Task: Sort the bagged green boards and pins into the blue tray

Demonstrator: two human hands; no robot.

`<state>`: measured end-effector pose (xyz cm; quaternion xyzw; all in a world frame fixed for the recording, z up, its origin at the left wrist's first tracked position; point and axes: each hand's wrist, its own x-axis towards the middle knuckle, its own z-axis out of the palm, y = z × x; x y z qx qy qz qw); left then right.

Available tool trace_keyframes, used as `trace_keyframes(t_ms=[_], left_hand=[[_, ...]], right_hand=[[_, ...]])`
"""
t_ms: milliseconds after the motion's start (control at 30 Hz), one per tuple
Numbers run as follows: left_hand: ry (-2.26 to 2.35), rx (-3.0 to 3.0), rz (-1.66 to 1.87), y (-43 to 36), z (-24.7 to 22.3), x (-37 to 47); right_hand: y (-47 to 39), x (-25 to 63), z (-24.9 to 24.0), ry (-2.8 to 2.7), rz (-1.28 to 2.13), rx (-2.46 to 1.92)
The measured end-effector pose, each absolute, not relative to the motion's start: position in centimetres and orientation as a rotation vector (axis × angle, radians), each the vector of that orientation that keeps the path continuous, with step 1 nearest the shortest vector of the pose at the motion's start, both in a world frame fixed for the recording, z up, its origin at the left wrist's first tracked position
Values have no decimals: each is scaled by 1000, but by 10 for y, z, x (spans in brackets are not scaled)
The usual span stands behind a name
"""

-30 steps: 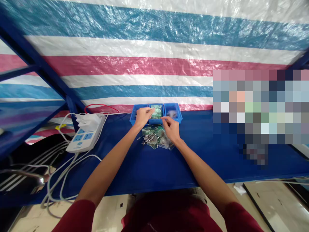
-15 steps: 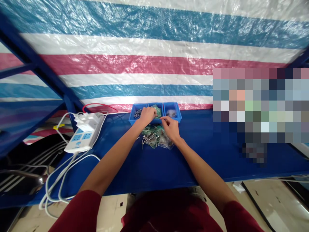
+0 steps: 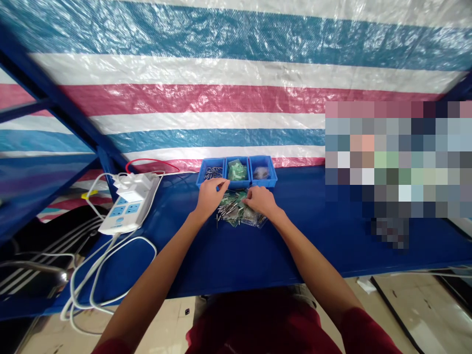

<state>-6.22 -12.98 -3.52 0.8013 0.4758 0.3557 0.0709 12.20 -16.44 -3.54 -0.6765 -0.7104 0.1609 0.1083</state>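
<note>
My left hand [image 3: 211,197] is closed, its fingertips drawn together at the front edge of the left blue bin [image 3: 199,178]. What its fingers hold, if anything, is too small to see. My right hand [image 3: 261,199] is closed in a pinch over the right side of a mixed pile [image 3: 230,209] of thin metal pins and small clear and green packets. Whatever lies between its fingertips cannot be made out. Metal pins [image 3: 214,172] lie in the left bin, green packets [image 3: 237,170] in the middle bin [image 3: 238,184], and clear packets [image 3: 261,172] in the right bin [image 3: 273,172].
A white power strip [image 3: 125,211] with plugged-in adapters and looped white cables [image 3: 75,290] lies at the left of the blue table [image 3: 236,260]. Behind stands a striped plastic sheet [image 3: 221,98]. A blue metal frame [image 3: 73,113] slants along the left. The right side is pixelated.
My left hand has come back from the middle bin toward me and to the left, uncovering the green packets. The right hand has dropped from the bins' edge onto the pile.
</note>
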Motion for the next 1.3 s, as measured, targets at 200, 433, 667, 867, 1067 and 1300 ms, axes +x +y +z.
trace_keyframes(t_ms=[200,433,667,867,1067,1300], left_hand=[[1454,2464,1118,-133,-49,-67],[1316,2516,1044,-132,-49,-74],[1109,2547,811,-134,-48,-80],[1121,2524,841,-135,-48,-78],[1149,2522,899,-135,-49,-79],[1144,2530,928,-135,-50,-79]], right_hand=[[-164,117,-41,-2034,484,-2037],[-164,117,-41,-2007,499,-2010],[-162,126,-42,-2132,443,-1899],[-157,126,-49,-2086,419,-1826],[-159,128,-46,-2034,420,-1852],[-160,129,-43,-2058,448,-1963]])
